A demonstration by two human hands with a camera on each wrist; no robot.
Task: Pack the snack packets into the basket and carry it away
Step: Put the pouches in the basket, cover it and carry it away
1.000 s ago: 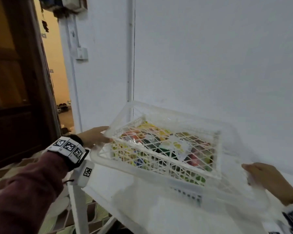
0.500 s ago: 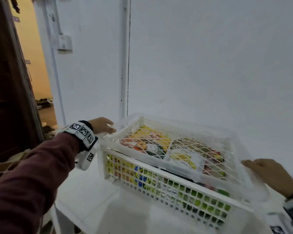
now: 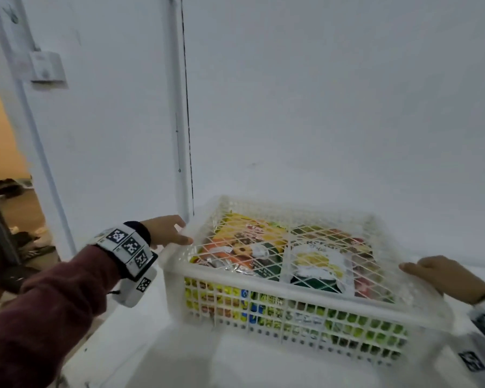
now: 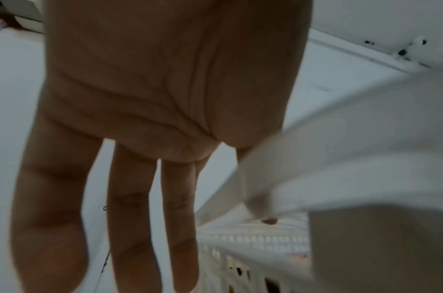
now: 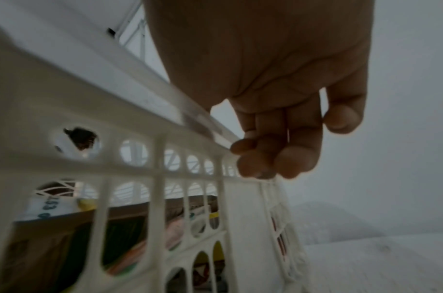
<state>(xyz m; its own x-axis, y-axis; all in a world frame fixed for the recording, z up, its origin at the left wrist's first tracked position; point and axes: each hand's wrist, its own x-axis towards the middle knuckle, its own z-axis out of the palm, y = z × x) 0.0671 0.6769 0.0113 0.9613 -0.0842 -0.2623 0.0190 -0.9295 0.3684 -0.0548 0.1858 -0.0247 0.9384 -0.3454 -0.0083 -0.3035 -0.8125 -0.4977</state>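
At basket (image 3: 266, 278) ends: left hand (image 3: 167, 231) fingers straight, right hand (image 3: 443, 278) curled, seemingly gripping rim; packets (image 3: 263, 247) half-hidden.

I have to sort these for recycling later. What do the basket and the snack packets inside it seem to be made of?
The basket looks like moulded white plastic, matte to slightly glossy: its walls are one-piece lattice with rounded cut-outs and a thick smooth rim. The snack packets look like printed plastic or foil-lined film: bright colours, crinkled surfaces and shiny highlights. Whether there is a foil layer cannot be told from here.
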